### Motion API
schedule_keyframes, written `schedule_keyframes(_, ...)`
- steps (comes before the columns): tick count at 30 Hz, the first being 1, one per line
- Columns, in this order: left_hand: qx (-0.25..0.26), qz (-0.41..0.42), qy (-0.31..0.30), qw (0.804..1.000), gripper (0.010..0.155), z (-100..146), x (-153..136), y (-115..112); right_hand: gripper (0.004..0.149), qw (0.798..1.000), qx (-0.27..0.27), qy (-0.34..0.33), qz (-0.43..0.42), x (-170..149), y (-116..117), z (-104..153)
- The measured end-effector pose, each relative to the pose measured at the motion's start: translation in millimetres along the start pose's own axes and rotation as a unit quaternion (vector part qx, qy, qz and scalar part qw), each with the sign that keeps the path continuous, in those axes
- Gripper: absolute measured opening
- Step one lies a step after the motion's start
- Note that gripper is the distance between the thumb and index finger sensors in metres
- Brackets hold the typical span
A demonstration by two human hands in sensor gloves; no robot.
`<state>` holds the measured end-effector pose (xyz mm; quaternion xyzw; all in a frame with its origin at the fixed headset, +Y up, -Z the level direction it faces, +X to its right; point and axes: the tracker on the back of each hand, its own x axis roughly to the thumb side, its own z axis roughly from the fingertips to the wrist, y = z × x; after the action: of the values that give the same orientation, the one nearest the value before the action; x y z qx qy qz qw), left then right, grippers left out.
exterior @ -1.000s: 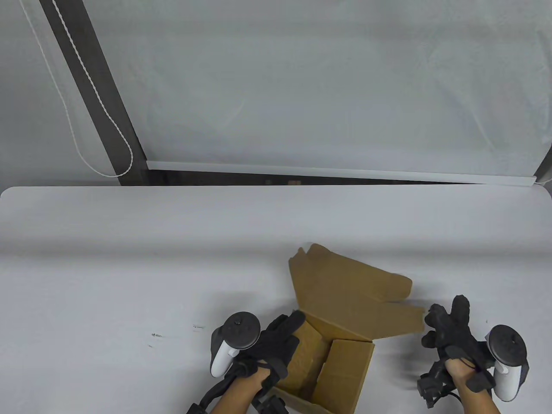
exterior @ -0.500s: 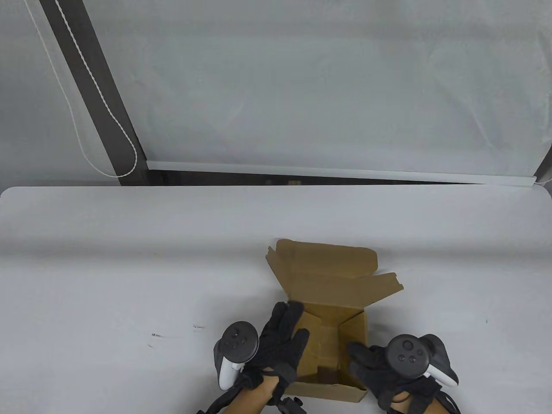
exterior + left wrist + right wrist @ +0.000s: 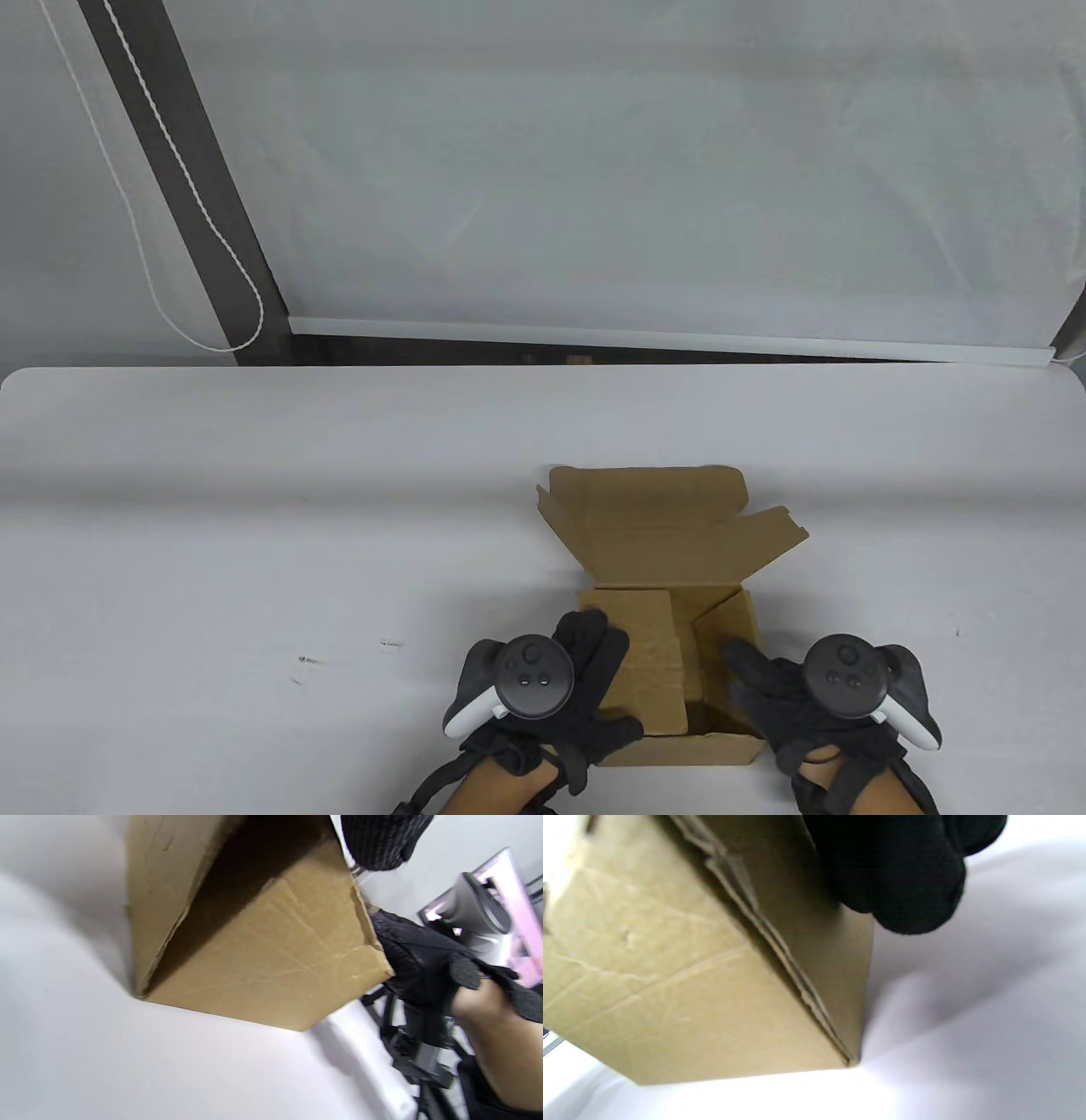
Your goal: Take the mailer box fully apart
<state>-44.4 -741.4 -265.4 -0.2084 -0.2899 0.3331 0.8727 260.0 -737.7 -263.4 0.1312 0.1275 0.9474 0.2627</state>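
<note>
The brown cardboard mailer box (image 3: 717, 751) stands open near the table's front edge, its lid (image 3: 653, 526) folded back and leaning away from me. My left hand (image 3: 607, 671) grips the box's left wall, with fingers over the inner flap (image 3: 649, 671) and the thumb at the front wall. My right hand (image 3: 751, 679) grips the right wall. In the left wrist view the box's outer side (image 3: 263, 955) fills the frame, with the right hand (image 3: 424, 963) behind it. In the right wrist view my fingers (image 3: 899, 878) press on the box's side wall (image 3: 670, 984).
The white table (image 3: 254, 526) stretches to the left and behind the box. A few small dark marks (image 3: 305, 660) lie left of my left hand. A wall with a blind cord (image 3: 204, 212) stands behind the table's far edge.
The box has turned square to me and shifted slightly right. My right hand came in from the right side to the right wall. My left hand moved right onto the left wall.
</note>
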Motion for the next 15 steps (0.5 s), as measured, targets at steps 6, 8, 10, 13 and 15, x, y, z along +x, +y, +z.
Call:
schedule_keyframes(6,-0.024,-0.011,0.019,0.999,0.109,4.4,-4.5,7.2,0.061,1.000,0.005,0.001,-0.011,-0.7,1.5,0.1)
schedule_keyframes(8,-0.042,-0.019,0.025,0.999,0.112,4.5,-3.2,6.7,0.061,1.000,0.006,0.000,-0.012,-0.9,1.7,-0.1)
schedule_keyframes(10,-0.066,-0.043,0.048,0.996,0.113,4.3,-3.2,5.4,0.061,1.000,0.007,0.001,-0.015,-1.0,1.6,0.3)
schedule_keyframes(13,-0.082,-0.080,0.087,0.990,0.109,6.1,-8.4,8.9,0.061,1.000,0.008,0.002,-0.018,-1.0,1.4,0.8)
schedule_keyframes(15,-0.062,-0.042,0.073,0.995,0.102,7.7,-15.4,14.7,0.060,1.000,0.008,0.003,-0.017,-1.1,1.6,0.7)
